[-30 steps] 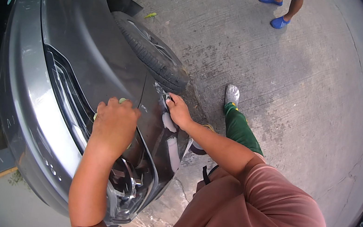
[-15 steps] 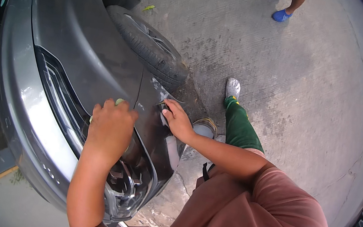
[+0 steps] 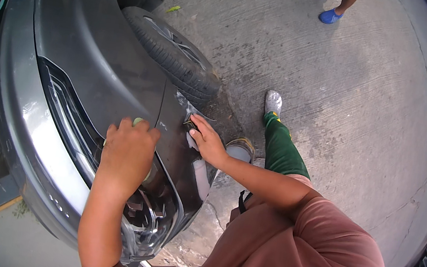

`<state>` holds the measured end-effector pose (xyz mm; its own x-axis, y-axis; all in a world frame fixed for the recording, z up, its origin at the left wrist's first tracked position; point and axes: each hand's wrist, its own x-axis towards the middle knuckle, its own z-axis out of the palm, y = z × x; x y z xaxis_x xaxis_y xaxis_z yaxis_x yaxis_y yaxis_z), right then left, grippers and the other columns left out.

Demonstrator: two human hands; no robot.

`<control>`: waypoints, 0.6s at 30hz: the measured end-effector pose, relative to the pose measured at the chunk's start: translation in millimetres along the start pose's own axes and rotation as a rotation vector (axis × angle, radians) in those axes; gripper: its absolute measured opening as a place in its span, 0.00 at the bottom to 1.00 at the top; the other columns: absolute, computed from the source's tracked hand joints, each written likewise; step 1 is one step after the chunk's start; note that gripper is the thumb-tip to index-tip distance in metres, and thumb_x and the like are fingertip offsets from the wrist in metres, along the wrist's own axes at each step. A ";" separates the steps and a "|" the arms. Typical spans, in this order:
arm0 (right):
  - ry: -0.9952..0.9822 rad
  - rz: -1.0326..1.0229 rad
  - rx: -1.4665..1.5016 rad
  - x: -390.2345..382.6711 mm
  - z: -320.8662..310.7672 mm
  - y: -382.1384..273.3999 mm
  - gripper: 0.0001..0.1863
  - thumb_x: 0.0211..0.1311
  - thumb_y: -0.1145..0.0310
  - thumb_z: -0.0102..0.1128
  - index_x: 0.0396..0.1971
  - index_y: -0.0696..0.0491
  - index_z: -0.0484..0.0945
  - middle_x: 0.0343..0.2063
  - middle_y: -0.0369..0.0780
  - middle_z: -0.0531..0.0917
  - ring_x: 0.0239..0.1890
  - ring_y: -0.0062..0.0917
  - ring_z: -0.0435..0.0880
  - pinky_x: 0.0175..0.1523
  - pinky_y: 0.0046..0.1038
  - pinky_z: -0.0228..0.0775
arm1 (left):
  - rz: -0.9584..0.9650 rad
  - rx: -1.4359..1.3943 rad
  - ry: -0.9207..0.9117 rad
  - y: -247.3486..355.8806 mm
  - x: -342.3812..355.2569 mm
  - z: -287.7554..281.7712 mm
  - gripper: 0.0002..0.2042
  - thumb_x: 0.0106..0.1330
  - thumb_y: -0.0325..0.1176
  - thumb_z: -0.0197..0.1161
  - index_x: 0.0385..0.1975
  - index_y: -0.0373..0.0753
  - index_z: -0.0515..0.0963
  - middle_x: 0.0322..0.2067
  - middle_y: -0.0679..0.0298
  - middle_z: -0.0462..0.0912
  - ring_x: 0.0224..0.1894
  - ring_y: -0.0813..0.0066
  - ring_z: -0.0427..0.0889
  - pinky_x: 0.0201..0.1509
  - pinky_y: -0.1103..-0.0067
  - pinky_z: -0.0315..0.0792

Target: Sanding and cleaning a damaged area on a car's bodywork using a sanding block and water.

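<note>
A dark grey car (image 3: 90,32) stands at the left, its bumper corner (image 3: 170,143) in front of me. My left hand (image 3: 128,151) is closed around a pale green thing (image 3: 138,121), of which only edges show; its kind is hidden. That hand is over the headlight (image 3: 74,107). On the bumper corner, below the wheel arch, my right hand (image 3: 209,141) presses a small dark piece (image 3: 190,124) under its fingertips. Pale patches (image 3: 201,178) mark the bumper beside and below this hand.
A front tyre (image 3: 172,55) sticks out beyond the bumper. Near my right forearm stands a bucket (image 3: 243,148) on the concrete floor (image 3: 365,112). My foot (image 3: 273,102) is to the right of the tyre. Another person's blue shoes (image 3: 330,16) show at the far edge.
My right hand has shifted slightly on the bumper, and more of the dark piece under its fingertips shows. My left hand keeps its grip; the whole view has shifted slightly.
</note>
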<state>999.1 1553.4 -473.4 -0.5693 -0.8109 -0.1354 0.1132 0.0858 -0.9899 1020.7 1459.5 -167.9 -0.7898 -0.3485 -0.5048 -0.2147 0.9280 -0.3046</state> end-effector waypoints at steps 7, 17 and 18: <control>0.099 -0.062 0.133 5.3 -2.3 -7.0 0.23 0.73 0.67 0.52 0.64 0.60 0.71 0.66 0.50 0.70 0.69 0.43 0.67 0.72 0.34 0.57 | 0.007 0.018 -0.014 1.2 -1.8 0.8 0.09 0.60 0.31 0.65 0.40 0.41 0.84 0.40 0.61 0.82 0.47 0.59 0.79 0.52 0.64 0.73; 0.114 0.019 0.096 14.2 -4.3 -26.4 0.22 0.72 0.67 0.54 0.61 0.60 0.73 0.62 0.49 0.73 0.65 0.43 0.72 0.69 0.33 0.62 | -0.001 0.002 0.000 1.1 -0.5 -0.4 0.10 0.58 0.29 0.65 0.40 0.41 0.83 0.40 0.60 0.82 0.47 0.59 0.80 0.53 0.63 0.73; 0.052 0.087 0.008 12.5 -3.4 -28.0 0.22 0.72 0.66 0.54 0.61 0.60 0.73 0.62 0.49 0.74 0.64 0.43 0.73 0.68 0.33 0.63 | -0.002 0.003 -0.007 1.0 -0.5 -0.4 0.10 0.58 0.29 0.65 0.40 0.41 0.83 0.40 0.60 0.82 0.47 0.59 0.80 0.53 0.63 0.73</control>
<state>986.1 1542.8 -447.5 -0.5983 -0.7697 -0.2227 0.1699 0.1497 -0.9740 1020.7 1460.7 -167.7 -0.7855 -0.3515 -0.5094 -0.2145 0.9267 -0.3086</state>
